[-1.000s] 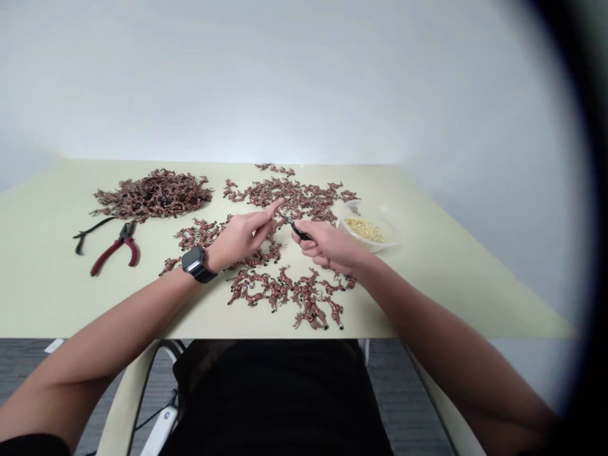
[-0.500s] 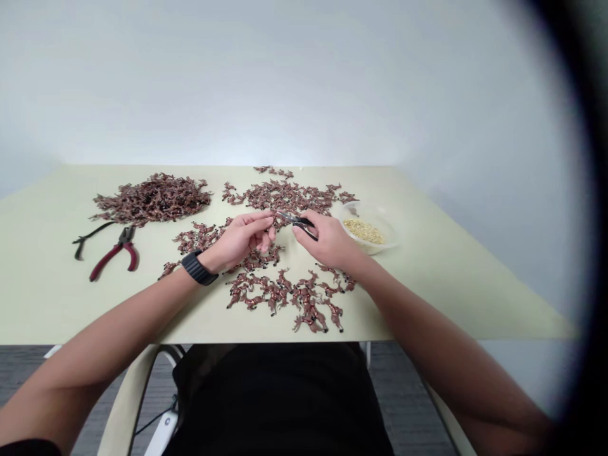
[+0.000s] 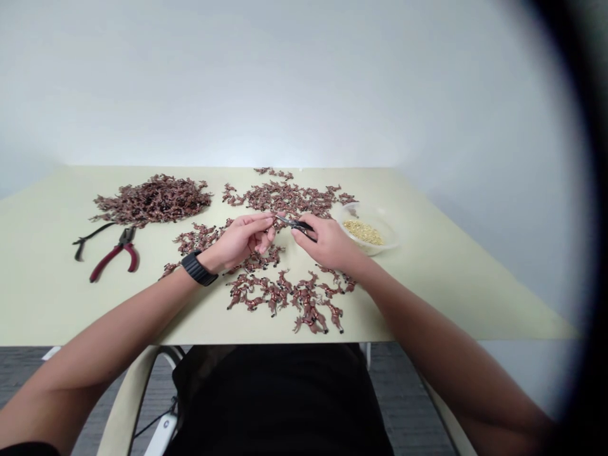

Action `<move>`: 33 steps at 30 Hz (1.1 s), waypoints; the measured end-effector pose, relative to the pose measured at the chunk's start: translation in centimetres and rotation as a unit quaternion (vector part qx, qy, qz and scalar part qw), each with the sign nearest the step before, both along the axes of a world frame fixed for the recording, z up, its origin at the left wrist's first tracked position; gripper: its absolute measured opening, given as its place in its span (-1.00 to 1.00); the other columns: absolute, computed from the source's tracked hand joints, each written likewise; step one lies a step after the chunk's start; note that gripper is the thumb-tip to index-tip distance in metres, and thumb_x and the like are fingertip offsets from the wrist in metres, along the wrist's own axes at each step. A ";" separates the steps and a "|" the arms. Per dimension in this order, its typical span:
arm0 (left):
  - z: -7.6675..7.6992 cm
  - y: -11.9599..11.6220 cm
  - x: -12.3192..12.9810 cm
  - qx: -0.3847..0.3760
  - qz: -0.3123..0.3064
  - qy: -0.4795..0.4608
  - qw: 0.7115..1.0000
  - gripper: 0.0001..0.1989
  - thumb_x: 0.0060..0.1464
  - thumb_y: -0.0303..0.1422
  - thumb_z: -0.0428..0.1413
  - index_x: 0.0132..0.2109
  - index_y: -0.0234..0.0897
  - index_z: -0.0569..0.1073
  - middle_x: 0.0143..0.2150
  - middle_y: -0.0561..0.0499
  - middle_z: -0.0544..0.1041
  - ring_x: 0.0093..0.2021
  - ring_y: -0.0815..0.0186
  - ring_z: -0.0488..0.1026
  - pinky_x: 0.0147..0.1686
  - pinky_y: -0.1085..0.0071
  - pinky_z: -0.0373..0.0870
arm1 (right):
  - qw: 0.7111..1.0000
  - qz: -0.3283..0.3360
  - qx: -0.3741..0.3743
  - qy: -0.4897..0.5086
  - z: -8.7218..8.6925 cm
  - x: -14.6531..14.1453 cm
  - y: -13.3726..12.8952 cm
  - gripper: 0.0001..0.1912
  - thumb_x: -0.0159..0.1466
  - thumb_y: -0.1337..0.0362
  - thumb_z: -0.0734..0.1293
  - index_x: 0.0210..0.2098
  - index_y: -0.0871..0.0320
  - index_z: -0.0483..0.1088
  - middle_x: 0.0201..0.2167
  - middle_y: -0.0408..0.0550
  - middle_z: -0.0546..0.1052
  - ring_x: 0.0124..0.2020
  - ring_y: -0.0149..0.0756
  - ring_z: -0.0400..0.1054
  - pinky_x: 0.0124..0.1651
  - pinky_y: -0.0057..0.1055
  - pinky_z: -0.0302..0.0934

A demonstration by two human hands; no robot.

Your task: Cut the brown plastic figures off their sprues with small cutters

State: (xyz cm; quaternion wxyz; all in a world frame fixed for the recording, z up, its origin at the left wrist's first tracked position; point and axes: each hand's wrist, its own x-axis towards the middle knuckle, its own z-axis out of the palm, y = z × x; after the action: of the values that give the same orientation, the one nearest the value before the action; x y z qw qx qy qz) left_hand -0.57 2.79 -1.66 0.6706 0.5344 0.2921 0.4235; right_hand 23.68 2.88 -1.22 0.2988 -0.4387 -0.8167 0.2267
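My left hand [image 3: 240, 238] is curled above the scattered reddish-brown horse-shaped figures [image 3: 285, 294], and whatever its fingertips may hold is too small to tell. My right hand [image 3: 327, 244] is shut on small black-handled pliers [image 3: 297, 224], whose thin tips point left and reach close to my left fingers. More of the figures lie in a dense heap [image 3: 152, 200] at the far left. Another spread of them [image 3: 285, 197] lies beyond my hands.
A red-handled pair of pliers [image 3: 116, 255] and a black-handled tool [image 3: 90, 235] lie left on the pale table [image 3: 427, 297]. A clear plastic bowl [image 3: 389, 235] holding small golden pieces [image 3: 363, 232] stands right. A black watch [image 3: 197, 268] circles my left wrist.
My left index finger no longer points outward and has curled in. My hands have drawn closer, and the pliers have turned to lie nearly level, their tips beside my left fingers.
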 end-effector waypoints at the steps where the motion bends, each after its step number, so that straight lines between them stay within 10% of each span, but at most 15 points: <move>1: 0.0 -0.1 0.0 0.015 0.004 0.021 1.000 -0.57 0.32 -0.25 0.21 0.25 -0.35 0.52 -0.32 0.03 0.56 -0.56 0.50 0.39 -0.51 0.55 0.41 | 1.000 -0.005 -0.017 0.010 0.1 -0.1 -0.1 -0.67 0.44 -0.04 0.25 -0.26 0.10 0.34 -0.45 -0.14 0.39 -0.42 -0.31 0.22 -0.32 -0.32 0.02; 10: -0.6 0.3 -0.9 0.377 0.151 0.325 0.854 -0.54 0.32 -0.32 0.17 0.33 -0.16 0.50 -0.16 -0.06 0.67 -0.35 0.36 0.48 -0.28 0.43 0.44 | 0.870 0.080 -0.437 0.213 0.5 -0.6 -0.2 -0.53 0.43 -0.20 0.19 -0.28 0.08 0.27 -0.51 -0.27 0.00 -0.54 -0.40 -0.27 -0.55 -0.40 -0.34; 18: -0.7 0.3 -0.2 0.044 0.040 0.063 0.996 -0.68 0.30 -0.21 0.23 0.05 -0.35 0.55 -0.32 -0.02 0.59 -0.54 0.44 0.45 -0.50 0.49 0.45 | 0.997 -0.053 -0.035 0.037 -0.3 -0.4 -0.1 -0.60 0.45 -0.08 0.24 -0.32 0.09 0.31 -0.46 -0.14 0.39 -0.41 -0.30 0.23 -0.32 -0.33 0.02; 33: 0.7 -0.3 0.2 -0.046 -0.003 -0.021 0.999 -0.70 0.32 -0.30 0.20 0.10 -0.39 0.55 -0.44 0.09 0.48 -0.62 0.54 0.27 -0.63 0.56 0.19 | 1.000 -0.005 -0.003 -0.012 0.1 -0.3 -0.4 -0.67 0.45 -0.05 0.21 -0.18 0.08 0.37 -0.45 -0.14 0.40 -0.43 -0.28 0.24 -0.31 -0.32 -0.01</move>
State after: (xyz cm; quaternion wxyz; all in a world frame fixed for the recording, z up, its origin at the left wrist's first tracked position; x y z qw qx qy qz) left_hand -0.40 2.51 -0.97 0.7018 0.4948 0.2958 0.4184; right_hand 23.42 2.49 -1.17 0.2893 -0.4461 -0.8172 0.2223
